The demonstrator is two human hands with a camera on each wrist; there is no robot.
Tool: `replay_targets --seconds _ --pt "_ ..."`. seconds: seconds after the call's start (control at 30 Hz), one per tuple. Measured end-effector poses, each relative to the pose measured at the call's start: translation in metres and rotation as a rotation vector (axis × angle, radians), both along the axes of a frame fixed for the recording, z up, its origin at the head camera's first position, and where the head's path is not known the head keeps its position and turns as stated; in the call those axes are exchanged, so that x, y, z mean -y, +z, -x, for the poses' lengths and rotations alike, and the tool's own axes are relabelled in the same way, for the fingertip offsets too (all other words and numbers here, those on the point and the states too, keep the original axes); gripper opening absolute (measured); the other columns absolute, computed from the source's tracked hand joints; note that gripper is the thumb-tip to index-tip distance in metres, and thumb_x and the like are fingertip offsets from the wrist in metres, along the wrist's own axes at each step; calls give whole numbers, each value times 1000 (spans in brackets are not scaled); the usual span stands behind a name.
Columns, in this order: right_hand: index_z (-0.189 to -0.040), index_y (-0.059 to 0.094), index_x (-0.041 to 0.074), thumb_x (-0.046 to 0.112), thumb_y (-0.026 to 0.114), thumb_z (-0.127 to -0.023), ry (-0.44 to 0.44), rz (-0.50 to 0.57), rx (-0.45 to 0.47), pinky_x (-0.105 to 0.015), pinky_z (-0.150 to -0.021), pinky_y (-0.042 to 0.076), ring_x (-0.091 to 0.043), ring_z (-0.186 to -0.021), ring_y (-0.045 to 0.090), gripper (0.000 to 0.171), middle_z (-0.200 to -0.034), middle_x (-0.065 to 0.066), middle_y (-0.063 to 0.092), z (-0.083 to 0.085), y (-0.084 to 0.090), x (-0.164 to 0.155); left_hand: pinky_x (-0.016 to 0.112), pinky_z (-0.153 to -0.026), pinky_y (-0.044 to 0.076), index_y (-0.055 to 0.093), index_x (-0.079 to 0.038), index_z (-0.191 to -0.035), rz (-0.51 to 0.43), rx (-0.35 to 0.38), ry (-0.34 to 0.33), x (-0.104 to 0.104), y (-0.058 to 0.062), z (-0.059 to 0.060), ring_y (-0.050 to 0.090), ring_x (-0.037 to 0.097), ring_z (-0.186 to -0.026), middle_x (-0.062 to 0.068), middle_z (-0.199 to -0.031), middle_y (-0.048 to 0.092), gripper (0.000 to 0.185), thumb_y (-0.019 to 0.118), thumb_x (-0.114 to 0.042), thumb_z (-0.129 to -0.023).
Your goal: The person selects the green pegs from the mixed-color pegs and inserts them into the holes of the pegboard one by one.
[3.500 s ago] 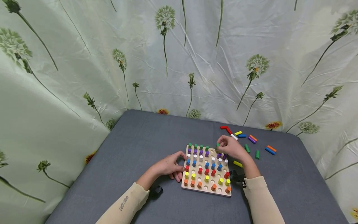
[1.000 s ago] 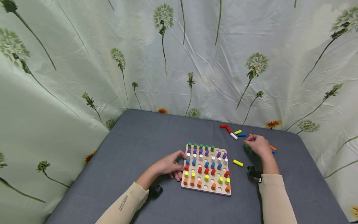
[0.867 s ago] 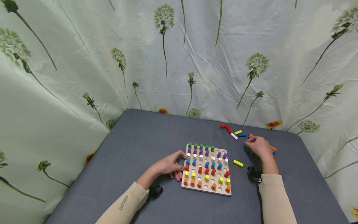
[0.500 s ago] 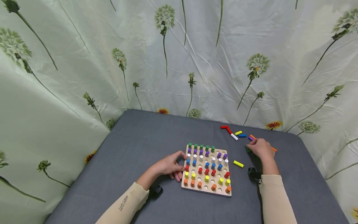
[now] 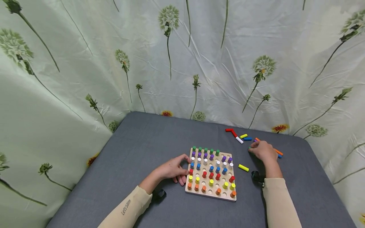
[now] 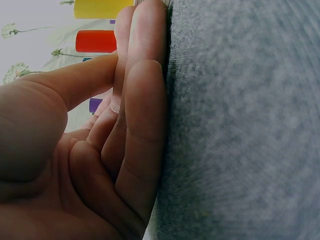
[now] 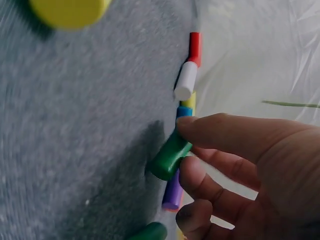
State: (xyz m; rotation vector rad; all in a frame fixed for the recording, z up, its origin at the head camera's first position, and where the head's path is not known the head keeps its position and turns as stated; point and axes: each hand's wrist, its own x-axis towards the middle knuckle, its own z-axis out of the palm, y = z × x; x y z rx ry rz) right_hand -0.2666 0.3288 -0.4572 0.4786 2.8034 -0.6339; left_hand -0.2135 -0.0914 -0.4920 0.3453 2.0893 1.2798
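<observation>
A wooden pegboard holds rows of coloured pegs, green at the back and orange at the front. My left hand grips its left edge, thumb beside a red peg and the other fingers along the side. To the right of the board, my right hand pinches a green peg between thumb and fingers. That peg is tilted, close above the cloth in the right wrist view; the head view shows only its tip. Another green peg lies below the hand there.
Loose pegs lie behind and around my right hand: red, white, blue and orange among them. A yellow peg lies right of the board. A flowered curtain borders the grey table.
My right hand has left the board, where one more green peg now stands in the back row. It moved right and has picked up another green peg. The left hand has stayed put.
</observation>
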Motion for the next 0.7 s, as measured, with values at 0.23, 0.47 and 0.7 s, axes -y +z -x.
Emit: replay_targets --seconds 0.23,0.47,0.7 --pt "-122 65 6 24 66 -98 48 44 -134 -39 -66 42 -28 -79 58 30 -100 -15 66 -5 4 7 24 -46 47 51 -22 -129 4 4 -3 0 0 0 71 12 -54 5 -68 75 30 67 -15 -104" --pt "-119 63 0 19 69 -96 122 181 -230 -34 -68 43 -24 -79 61 31 -100 -18 73 -6 4 13 24 -47 47 51 -22 -129 12 4 2 -1 2 -2 71 12 -55 6 -68 75 29 67 -16 -105" --pt "-123 63 -1 18 70 -99 180 348 -242 -32 -73 46 -22 -87 60 31 -103 -14 72 -14 16 24 24 -46 47 51 -21 -129 0 4 1 0 2 -2 71 13 -55 6 -69 75 30 68 -16 -104"
